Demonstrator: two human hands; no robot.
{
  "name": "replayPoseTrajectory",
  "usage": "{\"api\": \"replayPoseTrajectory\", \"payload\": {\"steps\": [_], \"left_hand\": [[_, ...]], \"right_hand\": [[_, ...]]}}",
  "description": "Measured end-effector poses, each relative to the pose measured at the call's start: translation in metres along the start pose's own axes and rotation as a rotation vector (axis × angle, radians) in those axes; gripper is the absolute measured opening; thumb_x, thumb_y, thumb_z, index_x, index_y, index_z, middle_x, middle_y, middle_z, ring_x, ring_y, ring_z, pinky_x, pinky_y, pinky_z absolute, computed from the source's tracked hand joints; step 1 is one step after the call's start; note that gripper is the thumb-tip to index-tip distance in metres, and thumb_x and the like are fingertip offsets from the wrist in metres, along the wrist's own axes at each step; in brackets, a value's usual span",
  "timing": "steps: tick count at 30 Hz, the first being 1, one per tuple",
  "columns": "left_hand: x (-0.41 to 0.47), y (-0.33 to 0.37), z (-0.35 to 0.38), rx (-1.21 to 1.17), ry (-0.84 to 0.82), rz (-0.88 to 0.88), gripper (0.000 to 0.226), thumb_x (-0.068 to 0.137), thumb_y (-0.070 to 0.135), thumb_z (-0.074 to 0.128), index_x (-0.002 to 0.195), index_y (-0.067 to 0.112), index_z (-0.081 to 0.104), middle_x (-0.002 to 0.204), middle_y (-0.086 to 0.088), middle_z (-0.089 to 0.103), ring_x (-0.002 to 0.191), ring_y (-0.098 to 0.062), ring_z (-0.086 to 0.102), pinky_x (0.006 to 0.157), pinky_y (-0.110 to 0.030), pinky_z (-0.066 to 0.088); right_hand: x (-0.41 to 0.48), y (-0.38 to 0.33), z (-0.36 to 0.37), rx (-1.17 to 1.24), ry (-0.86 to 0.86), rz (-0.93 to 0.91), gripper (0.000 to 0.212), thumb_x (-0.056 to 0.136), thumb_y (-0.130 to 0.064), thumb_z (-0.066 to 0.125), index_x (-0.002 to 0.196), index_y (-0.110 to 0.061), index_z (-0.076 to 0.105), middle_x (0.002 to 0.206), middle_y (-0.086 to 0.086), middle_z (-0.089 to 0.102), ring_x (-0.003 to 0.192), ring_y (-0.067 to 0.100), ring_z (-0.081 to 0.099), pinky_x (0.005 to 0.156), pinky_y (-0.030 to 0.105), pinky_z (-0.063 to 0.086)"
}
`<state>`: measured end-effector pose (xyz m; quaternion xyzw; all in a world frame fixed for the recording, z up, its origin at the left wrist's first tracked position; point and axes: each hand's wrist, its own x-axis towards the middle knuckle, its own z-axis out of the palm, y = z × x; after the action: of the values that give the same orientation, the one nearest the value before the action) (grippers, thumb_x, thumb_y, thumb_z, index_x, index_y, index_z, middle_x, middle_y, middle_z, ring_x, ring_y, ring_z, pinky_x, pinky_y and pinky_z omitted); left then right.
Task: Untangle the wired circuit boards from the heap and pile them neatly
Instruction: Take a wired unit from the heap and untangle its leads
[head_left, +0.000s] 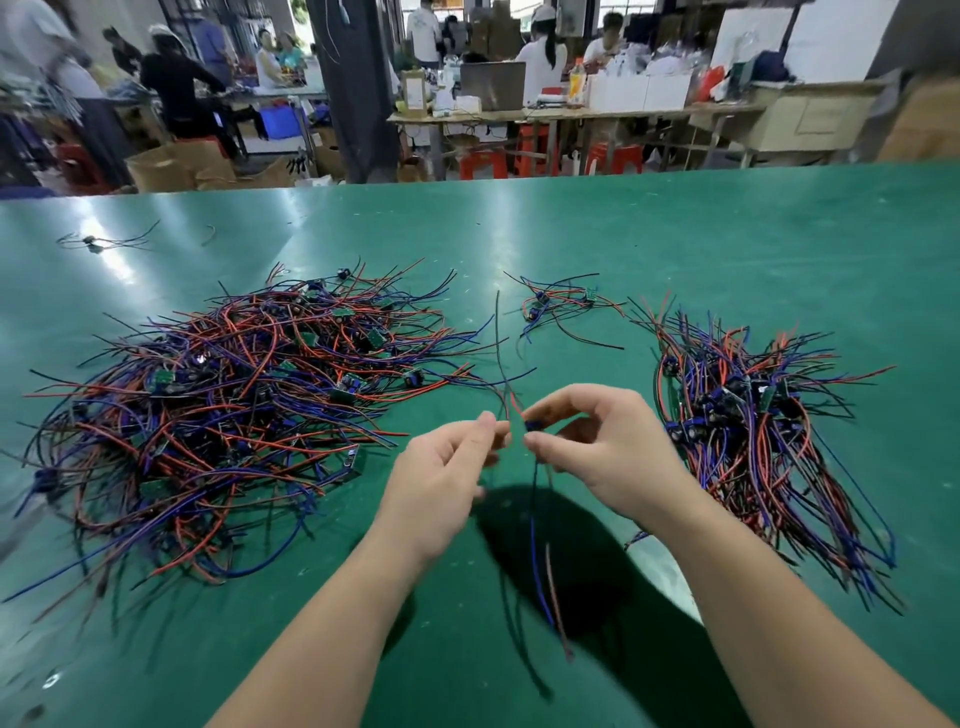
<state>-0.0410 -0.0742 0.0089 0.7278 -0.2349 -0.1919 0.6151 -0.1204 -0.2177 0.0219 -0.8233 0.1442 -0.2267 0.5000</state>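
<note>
Wired circuit board (533, 426) above the tabletop's (675, 234) near middle, right grip (602, 441) pinching its blue part, left grip (447, 467) pinching its wires; heap (223, 405) toward the left edge; pile (753, 431) toward the right.

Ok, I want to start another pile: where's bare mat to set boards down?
Bare green mat lies beyond the sorted pile, toward the far edge, and beyond the tangled heap. Between them it is crowded: left hand, right hand, a small loose cluster.

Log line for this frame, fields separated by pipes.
left hand pinches wires | right hand pinches wired board | heap left | sorted pile right
</note>
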Motion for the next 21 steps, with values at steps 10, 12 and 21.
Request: {"api": "replayPoseTrajectory", "payload": {"steps": [10, 12, 21], "left_hand": [[0.016, -0.022, -0.04, 1.1, 0.429, -0.112, 0.043, 0.086, 0.036, 0.055, 0.129, 0.033, 0.052, 0.148, -0.011, 0.035, 0.134, -0.03, 0.025, 0.11, -0.044, 0.018], [0.016, -0.027, -0.041, 1.213, 0.361, -0.188, 0.04, 0.089, 0.041, 0.05, 0.129, 0.034, 0.051, 0.146, -0.012, 0.035, 0.133, -0.032, 0.029, 0.111, -0.044, 0.016], [0.022, -0.021, -0.051, 0.973, 0.403, 0.061, 0.028, 0.088, 0.011, 0.055, 0.108, 0.026, 0.067, 0.103, 0.004, 0.071, 0.101, -0.02, 0.062, 0.091, -0.033, 0.039]], "right_hand": [[0.003, 0.01, -0.069, -0.885, 0.259, 0.378, 0.014, 0.083, -0.024, 0.066, 0.072, -0.017, 0.068, 0.074, 0.007, 0.066, 0.069, 0.027, 0.058, 0.061, 0.029, 0.047], [0.002, 0.011, -0.069, -0.925, 0.155, 0.509, 0.025, 0.085, -0.034, 0.064, 0.074, -0.012, 0.069, 0.071, 0.01, 0.063, 0.068, 0.029, 0.057, 0.065, 0.031, 0.05], [0.003, 0.002, -0.037, -0.692, 0.281, 0.127, 0.025, 0.086, -0.023, 0.063, 0.109, -0.013, 0.07, 0.108, 0.009, 0.06, 0.099, 0.026, 0.058, 0.091, 0.035, 0.042]]}}
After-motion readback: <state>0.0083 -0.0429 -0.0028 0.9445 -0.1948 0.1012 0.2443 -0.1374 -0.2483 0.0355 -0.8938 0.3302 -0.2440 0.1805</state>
